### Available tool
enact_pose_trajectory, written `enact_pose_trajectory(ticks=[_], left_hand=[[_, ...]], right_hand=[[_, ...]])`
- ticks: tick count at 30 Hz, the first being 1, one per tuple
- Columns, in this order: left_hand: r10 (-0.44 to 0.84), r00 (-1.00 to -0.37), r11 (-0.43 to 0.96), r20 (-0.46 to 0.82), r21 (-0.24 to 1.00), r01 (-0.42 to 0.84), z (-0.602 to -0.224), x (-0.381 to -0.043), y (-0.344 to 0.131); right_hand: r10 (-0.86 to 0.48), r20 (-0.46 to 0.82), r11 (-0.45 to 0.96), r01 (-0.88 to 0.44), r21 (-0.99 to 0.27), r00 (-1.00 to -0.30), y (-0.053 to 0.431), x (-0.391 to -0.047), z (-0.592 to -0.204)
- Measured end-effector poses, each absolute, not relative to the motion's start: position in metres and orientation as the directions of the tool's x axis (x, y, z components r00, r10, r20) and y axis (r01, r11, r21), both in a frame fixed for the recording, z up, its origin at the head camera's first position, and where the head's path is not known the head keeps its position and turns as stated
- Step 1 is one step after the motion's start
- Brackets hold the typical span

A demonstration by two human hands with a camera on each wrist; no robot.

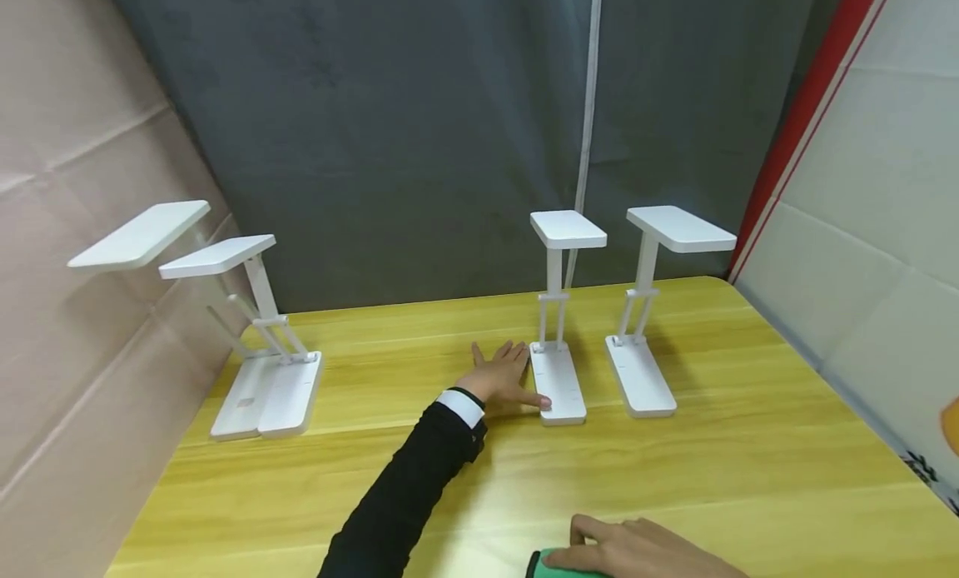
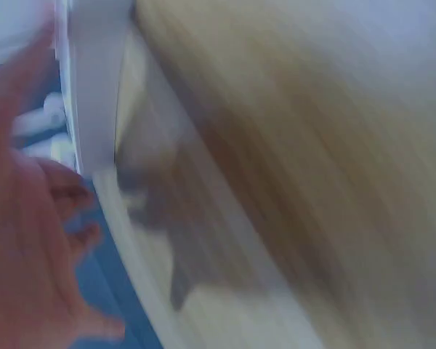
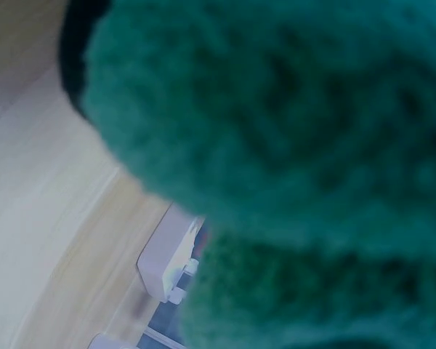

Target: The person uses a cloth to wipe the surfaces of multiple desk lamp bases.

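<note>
My left hand (image 1: 498,380) reaches across the table, its fingers spread beside the base of a white folding stand (image 1: 560,386). The thumb lies on the base's top near its front end. In the left wrist view the hand (image 2: 29,247) is blurred, with its fingers apart next to the white base (image 2: 98,87). At the bottom of the head view my right hand (image 1: 648,551) grips a green cloth (image 1: 567,565) with a black edge. That fuzzy cloth (image 3: 276,109) fills most of the right wrist view and hides the right fingers there.
Another white stand (image 1: 641,378) is on the right. Two more, a nearer stand (image 1: 292,403) and an outer stand (image 1: 238,407), are side by side at the left. Behind the wooden table (image 1: 390,378) hangs a dark grey curtain (image 1: 390,145); pale walls flank it.
</note>
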State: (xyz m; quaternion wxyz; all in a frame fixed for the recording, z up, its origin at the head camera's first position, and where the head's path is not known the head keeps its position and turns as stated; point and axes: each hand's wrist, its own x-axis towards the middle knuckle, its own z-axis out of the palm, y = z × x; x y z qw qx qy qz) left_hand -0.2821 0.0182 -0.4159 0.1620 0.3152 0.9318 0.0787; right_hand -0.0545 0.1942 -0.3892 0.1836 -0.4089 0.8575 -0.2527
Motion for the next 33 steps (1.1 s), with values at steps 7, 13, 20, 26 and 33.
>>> enact_pose_trajectory(ticks=[7, 13, 20, 26, 33], left_hand=[[0.61, -0.787, 0.756, -0.093, 0.367, 0.542, -0.381, -0.278, -0.083], [0.515, -0.855, 0.804, -0.059, 0.379, 0.458, -0.382, -0.277, -0.185], [0.39, -0.916, 0.883, -0.09, 0.318, 0.345, -0.408, -0.292, -0.248], [0.313, -0.933, 0.921, -0.18, 0.296, 0.252, -0.422, -0.3, -0.271], [0.343, -0.928, 0.916, -0.145, 0.272, 0.296, -0.421, -0.3, -0.267]], right_hand=[[-0.8, -0.039, 0.514, -0.651, -0.559, -0.598, 0.203, -0.058, -0.389], [-0.789, -0.015, 0.497, -0.625, -0.601, -0.614, 0.221, -0.061, -0.39], [-0.782, -0.035, 0.504, -0.598, -0.624, -0.622, 0.229, -0.063, -0.391], [-0.776, 0.01, 0.498, -0.622, -0.604, -0.631, 0.225, -0.058, -0.392], [-0.759, -0.03, 0.533, -0.595, -0.602, -0.65, 0.225, -0.057, -0.386]])
